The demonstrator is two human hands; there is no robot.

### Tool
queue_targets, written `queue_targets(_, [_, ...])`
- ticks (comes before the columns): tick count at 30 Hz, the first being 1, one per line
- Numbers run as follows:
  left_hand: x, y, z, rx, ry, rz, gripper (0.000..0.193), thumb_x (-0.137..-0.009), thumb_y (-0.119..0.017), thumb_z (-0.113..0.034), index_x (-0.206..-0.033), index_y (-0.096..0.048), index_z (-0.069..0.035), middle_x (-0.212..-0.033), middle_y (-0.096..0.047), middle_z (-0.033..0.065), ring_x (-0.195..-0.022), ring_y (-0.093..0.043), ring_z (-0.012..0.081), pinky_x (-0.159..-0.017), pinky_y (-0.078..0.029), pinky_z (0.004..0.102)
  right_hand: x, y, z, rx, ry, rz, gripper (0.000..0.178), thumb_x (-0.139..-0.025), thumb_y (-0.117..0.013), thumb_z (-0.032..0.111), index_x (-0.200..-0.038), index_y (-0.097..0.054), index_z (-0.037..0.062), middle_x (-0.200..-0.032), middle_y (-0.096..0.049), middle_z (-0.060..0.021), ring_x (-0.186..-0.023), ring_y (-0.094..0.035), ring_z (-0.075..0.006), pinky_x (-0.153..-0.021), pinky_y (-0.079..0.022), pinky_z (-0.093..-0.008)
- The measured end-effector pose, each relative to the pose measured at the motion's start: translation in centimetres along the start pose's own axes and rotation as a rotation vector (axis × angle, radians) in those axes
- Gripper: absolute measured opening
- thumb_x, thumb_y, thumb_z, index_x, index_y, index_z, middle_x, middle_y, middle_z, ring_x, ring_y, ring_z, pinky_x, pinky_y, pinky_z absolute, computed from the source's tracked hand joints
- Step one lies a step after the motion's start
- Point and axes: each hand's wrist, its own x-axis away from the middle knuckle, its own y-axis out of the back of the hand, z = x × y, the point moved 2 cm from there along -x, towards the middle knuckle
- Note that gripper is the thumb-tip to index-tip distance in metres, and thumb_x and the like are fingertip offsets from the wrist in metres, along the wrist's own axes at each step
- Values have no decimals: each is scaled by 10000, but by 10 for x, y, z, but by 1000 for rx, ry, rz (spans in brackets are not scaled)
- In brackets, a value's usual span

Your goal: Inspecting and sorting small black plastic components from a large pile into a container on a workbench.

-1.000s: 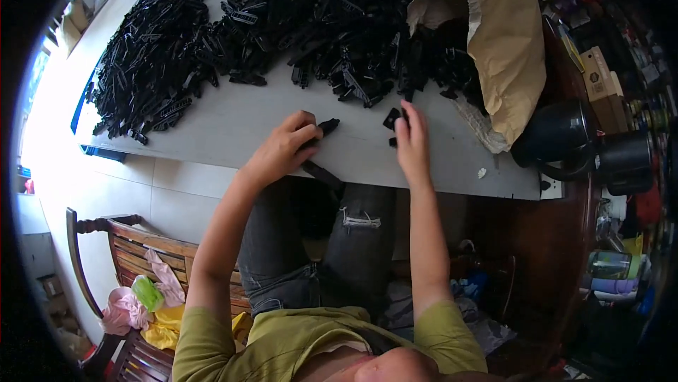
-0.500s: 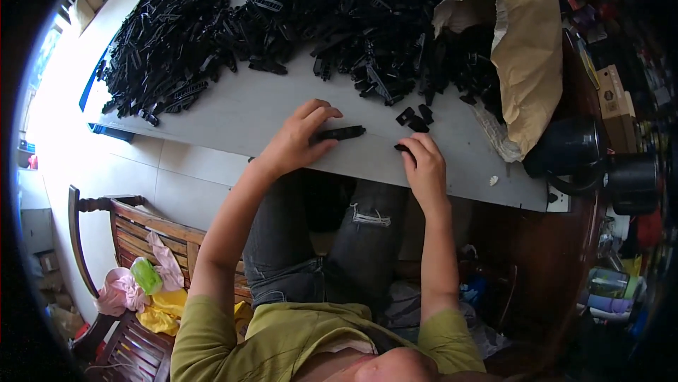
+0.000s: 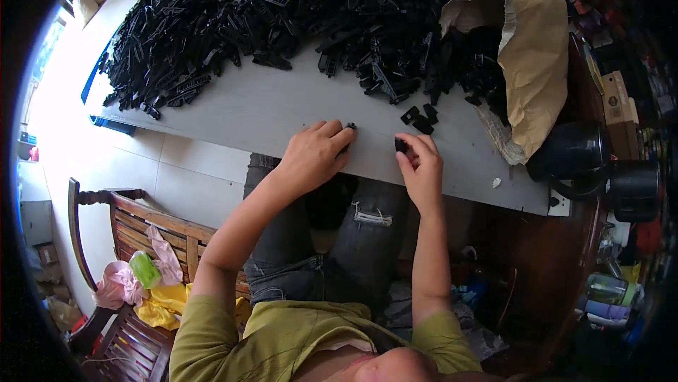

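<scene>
Left of the brown paper sack [image 3: 538, 64], on its nearer side, the right hand [image 3: 422, 163] pinches a small black piece [image 3: 400, 145] between thumb and fingers, while the left hand [image 3: 314, 156] curls over a dark part [image 3: 351, 127], mostly hidden. The held pieces are apart; ribbed, glossy, plastic-looking parts lie in heaps [image 3: 169, 36] farther left of the creased, ragged-mouthed sack. Whether those are finished or waiting, I cannot tell. Stubby blocky pieces [image 3: 422, 124] lie loose between the right hand and the sack.
</scene>
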Motion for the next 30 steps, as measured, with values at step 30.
queue_targets(30, [0, -6, 35, 623, -166, -49, 218, -695, -747, -12, -894, -662, 15, -945, -669, 152, -912, -629, 329, -827, -508, 370, -13, -42, 21, 129, 420, 82, 329, -578, -825, 101, -885, -719, 45, -891, -601, -51, -900, -532, -252, -802, -435, -363])
